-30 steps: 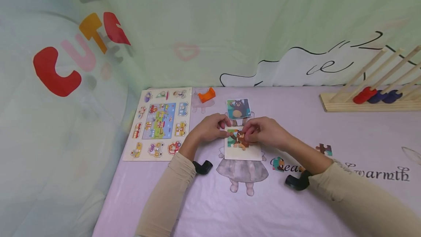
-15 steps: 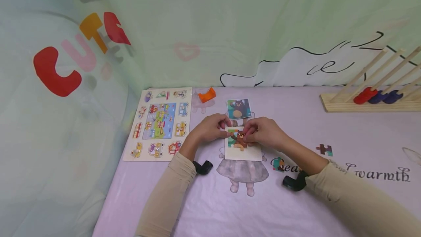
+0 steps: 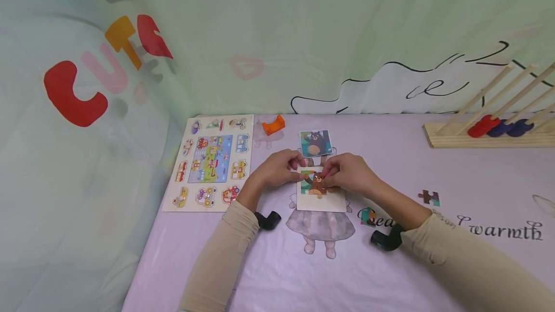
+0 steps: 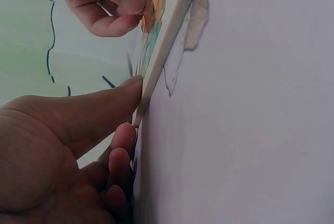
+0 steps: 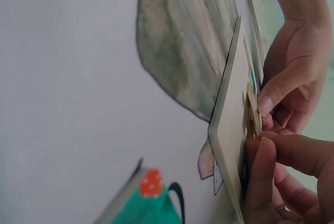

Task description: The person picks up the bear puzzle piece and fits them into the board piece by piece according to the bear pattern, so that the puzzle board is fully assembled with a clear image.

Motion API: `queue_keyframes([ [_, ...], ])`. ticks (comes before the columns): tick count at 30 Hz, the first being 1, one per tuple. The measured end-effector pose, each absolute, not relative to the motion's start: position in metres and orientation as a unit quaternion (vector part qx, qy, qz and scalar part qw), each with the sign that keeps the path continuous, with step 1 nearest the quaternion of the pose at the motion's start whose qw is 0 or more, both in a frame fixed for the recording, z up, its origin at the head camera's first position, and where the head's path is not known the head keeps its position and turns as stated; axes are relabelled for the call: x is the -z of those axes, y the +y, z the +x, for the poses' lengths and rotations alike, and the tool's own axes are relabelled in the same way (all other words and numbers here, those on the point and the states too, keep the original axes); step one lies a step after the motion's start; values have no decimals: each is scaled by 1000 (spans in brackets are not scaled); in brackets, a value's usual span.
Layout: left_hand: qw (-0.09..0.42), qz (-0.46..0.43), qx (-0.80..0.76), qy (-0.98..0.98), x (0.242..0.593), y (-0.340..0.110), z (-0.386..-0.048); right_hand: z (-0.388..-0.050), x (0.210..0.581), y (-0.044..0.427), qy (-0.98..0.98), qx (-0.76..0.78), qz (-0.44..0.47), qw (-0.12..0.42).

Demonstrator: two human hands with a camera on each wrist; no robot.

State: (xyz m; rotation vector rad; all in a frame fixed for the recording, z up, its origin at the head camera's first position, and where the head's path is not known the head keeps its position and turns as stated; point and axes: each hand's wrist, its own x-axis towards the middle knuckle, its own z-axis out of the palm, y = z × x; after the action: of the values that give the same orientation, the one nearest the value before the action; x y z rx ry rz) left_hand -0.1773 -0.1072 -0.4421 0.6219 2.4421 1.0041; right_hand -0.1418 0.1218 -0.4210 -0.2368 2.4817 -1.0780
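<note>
The right hand [image 3: 349,172] pinches a bear puzzle piece [image 3: 318,183] between thumb and forefinger, with its other fingers bent in beneath. The piece sits over the far left part of a cream puzzle board [image 3: 321,204], midway across the table [image 3: 277,278] and well in from its far edge. In the right wrist view the piece is tilted slightly off the board's face; whether any part of it touches the board I cannot tell. A green piece [image 3: 305,188] lies on the board just to its left.

The left hand [image 3: 279,167] holds the board's far left corner, thumb on the left edge and the remaining fingers curled in close to the rim.

Two loose pieces lie to the right of the board: a teal one [image 3: 368,216] near the right wrist, and a brown one [image 3: 429,198] farther toward the table's right side. Between the board and the far edge is a bear picture card [image 3: 315,143]. A vehicle puzzle [image 3: 191,207] fills the far left corner, with an orange block [image 3: 274,125] just beside it at the far edge. Toward the far right corner stands a wooden rack [image 3: 468,141] with red beads [image 3: 483,125] and blue beads [image 3: 509,128].
</note>
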Motion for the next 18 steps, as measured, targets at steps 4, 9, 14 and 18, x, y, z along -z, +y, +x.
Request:
queue_keyframes([
  [4,213,222,-359,881,442,-107,-177,-142,421,121,895,384,-84,210],
  [9,212,222,-356,882,442,-106,-177,-142,420,119,898,379,-81,207],
  [14,213,224,-359,881,443,-106,-177,-142,419,122,902,368,-81,209],
  [18,210,230,-346,885,442,-103,-176,-145,415,127,903,353,-91,229],
])
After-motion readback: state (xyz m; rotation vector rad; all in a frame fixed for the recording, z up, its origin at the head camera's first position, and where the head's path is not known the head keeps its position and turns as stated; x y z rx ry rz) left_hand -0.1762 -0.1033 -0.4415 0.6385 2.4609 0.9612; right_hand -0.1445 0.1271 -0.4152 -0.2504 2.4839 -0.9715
